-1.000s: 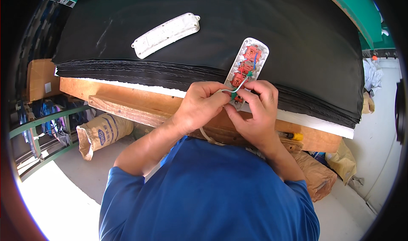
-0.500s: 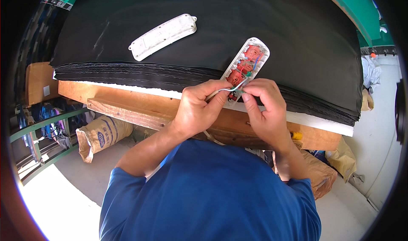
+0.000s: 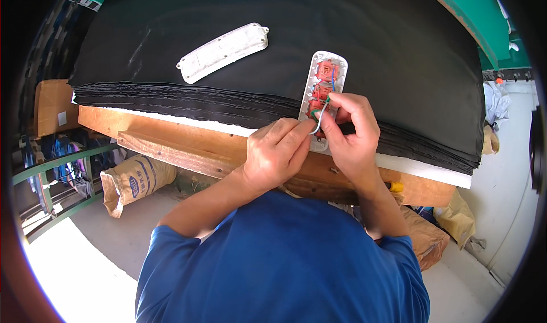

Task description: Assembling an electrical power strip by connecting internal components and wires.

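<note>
An opened power strip point(image 3: 312, 86) lies face down on the black sheets, its white shell showing red socket parts and thin coloured wires inside. My left hand point(image 3: 278, 151) is closed at its near left side, around the cable end where the wires come out; the cable itself is mostly hidden under the fingers. A pale wire point(image 3: 320, 121) loops up from there. My right hand point(image 3: 354, 130) pinches that wire between thumb and forefinger, near a green bit over the sockets. The strip's white back cover point(image 3: 223, 53) rests apart, farther left.
Stacked black sheets point(image 3: 399, 49) cover the table, with a wooden edge beam point(image 3: 171, 147) in front. A yellow-handled tool point(image 3: 394, 187) sits under the edge at right. Paper sacks point(image 3: 142, 179) stand on the floor, beside a green railing point(image 3: 74, 163).
The power strip has turned more upright and shifted slightly left. My right hand has moved up along the wire toward the sockets, and my left hand has closed in more over the cable.
</note>
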Motion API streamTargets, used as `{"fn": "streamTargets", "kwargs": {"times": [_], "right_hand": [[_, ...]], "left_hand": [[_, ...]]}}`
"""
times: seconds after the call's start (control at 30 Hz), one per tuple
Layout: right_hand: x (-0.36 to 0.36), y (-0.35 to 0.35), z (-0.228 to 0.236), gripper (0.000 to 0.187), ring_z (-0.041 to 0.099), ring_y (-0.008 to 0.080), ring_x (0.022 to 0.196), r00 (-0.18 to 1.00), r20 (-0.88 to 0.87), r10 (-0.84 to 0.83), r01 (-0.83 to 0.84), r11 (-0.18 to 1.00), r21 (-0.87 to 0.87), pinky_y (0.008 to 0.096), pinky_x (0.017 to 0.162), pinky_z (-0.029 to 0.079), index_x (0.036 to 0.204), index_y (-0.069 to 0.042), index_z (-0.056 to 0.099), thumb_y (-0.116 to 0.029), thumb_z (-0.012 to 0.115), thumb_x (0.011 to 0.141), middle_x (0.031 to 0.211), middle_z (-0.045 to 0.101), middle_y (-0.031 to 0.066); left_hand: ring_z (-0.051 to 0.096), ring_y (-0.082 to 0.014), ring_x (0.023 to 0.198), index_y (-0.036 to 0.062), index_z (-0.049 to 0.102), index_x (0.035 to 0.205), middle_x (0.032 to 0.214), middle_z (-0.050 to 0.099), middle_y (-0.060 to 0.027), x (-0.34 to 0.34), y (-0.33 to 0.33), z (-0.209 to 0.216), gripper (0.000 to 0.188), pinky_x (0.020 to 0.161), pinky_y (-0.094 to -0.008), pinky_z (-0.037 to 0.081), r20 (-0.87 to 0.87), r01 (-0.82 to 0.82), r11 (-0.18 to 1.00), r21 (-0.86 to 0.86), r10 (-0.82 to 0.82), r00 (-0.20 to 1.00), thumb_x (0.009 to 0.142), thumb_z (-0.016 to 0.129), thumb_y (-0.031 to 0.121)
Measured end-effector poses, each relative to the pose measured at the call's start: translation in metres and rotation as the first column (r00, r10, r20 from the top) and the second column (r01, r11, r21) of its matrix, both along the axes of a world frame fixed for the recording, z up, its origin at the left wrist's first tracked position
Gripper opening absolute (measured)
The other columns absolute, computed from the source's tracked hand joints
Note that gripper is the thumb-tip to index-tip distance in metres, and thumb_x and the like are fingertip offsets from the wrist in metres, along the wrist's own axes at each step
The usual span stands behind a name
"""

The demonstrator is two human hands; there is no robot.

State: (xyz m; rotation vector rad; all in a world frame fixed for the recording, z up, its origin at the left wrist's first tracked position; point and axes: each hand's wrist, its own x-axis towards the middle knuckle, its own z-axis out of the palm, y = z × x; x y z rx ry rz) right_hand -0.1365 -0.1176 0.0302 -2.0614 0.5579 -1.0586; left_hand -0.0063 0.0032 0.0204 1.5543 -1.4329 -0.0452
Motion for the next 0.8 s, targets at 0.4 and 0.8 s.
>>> {"fn": "streamTargets", "kwargs": {"times": [0.4, 0.8], "right_hand": [[0.007, -0.002, -0.002, 0.064, 0.052, 0.005, 0.057, 0.997, -0.075, -0.031, 0.045, 0.979, 0.2, 0.0244, 0.05, 0.045, 0.134, -0.002, 0.061, 0.0, 0.088, 0.077, 0.082, 0.066, 0.0033], [0.006, -0.001, -0.004, 0.08, 0.05, 0.008, 0.056, 0.992, -0.104, -0.067, 0.074, 0.995, 0.063, 0.0243, 0.051, 0.045, 0.14, -0.004, 0.059, -0.004, 0.094, 0.069, 0.077, 0.064, 0.0019]], "left_hand": [[0.056, -0.003, 0.06, -0.0057, 0.07, 0.109, 0.067, 0.064, 0.0004, 0.023, -0.005, 0.033, 0.023, 0.052, -0.0226, 0.044, -0.743, 0.182, 0.902, 0.392, 0.193, 0.64, 0.098, 0.072, 0.014], [0.059, -0.0029, 0.066, -0.0043, 0.075, 0.094, 0.071, 0.069, -0.0024, 0.037, -0.014, 0.039, 0.011, 0.055, -0.0222, 0.047, -0.537, 0.177, 0.843, 0.507, 0.149, 0.83, 0.094, 0.071, 0.006]]}}
